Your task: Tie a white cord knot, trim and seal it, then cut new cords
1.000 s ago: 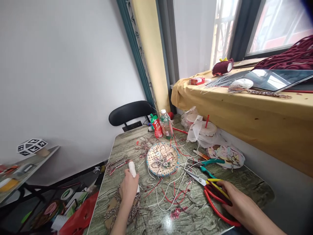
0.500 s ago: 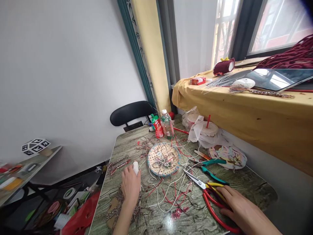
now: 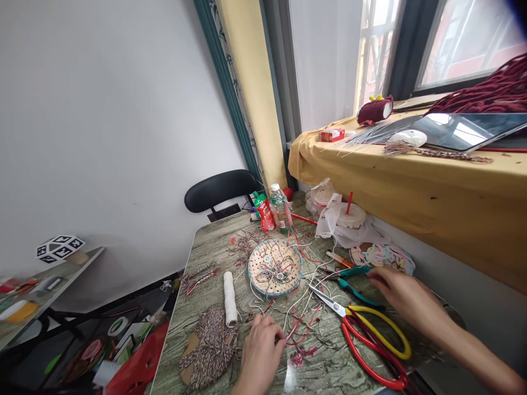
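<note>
My left hand is low over the table, fingers pinched on a thin white cord. My right hand has its fingers closed at the end of one teal handle of the pliers, which still lie on the table. Below that hand rest large scissors with one red and one yellow handle, untouched. A white roll of cord lies left of a round woven basket holding small scraps. Beside my left hand, mottled yarn is wound on a cardboard piece.
A bottle and a red pouch stand at the table's back. Bagged cups sit under the yellow-draped ledge. Red and brown thread scraps are scattered about. A black chair is behind.
My left hand has left the white roll and moved right to the cord. My right hand has let go of the scissors and moved up to the teal-handled pliers.
</note>
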The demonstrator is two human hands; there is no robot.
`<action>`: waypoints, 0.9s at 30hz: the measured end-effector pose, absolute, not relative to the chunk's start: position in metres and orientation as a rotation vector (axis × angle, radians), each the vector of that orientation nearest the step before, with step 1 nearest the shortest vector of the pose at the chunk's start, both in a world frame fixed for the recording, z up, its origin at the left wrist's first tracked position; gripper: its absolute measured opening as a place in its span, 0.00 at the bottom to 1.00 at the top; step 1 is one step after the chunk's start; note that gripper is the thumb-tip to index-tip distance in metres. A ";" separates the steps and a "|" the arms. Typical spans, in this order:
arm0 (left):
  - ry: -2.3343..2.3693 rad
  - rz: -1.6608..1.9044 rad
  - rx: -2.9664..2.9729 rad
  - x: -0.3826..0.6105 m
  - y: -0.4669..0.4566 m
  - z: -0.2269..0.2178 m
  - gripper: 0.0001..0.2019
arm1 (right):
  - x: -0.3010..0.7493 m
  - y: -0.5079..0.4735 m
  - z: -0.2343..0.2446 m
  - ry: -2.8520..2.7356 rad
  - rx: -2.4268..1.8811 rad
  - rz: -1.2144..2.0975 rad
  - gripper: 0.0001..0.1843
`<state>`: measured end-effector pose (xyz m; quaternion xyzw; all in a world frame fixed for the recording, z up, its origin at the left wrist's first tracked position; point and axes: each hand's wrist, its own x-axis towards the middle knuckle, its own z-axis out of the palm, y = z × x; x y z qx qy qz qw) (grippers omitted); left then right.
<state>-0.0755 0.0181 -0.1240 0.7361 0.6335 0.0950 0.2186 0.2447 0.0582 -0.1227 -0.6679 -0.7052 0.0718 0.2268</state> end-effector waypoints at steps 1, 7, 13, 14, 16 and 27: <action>1.748 0.266 2.031 -0.077 0.019 -0.123 0.07 | 0.248 0.069 -0.121 -1.988 -1.812 0.196 0.13; 1.758 0.380 1.963 -0.081 0.024 -0.115 0.07 | 0.228 0.113 -0.122 -2.288 -1.658 0.191 0.09; 1.742 0.570 1.891 -0.089 0.030 -0.097 0.08 | 0.215 0.131 -0.134 -2.459 -1.605 0.291 0.09; 1.731 0.601 1.880 -0.090 0.032 -0.093 0.08 | 0.216 0.132 -0.135 -2.468 -1.595 0.318 0.10; 1.701 0.665 1.856 -0.090 0.036 -0.085 0.08 | 0.219 0.134 -0.134 -2.458 -1.586 0.362 0.10; 1.053 0.958 1.635 -0.017 0.099 -0.029 0.16 | 0.179 0.123 -0.027 -1.958 -1.190 0.740 0.15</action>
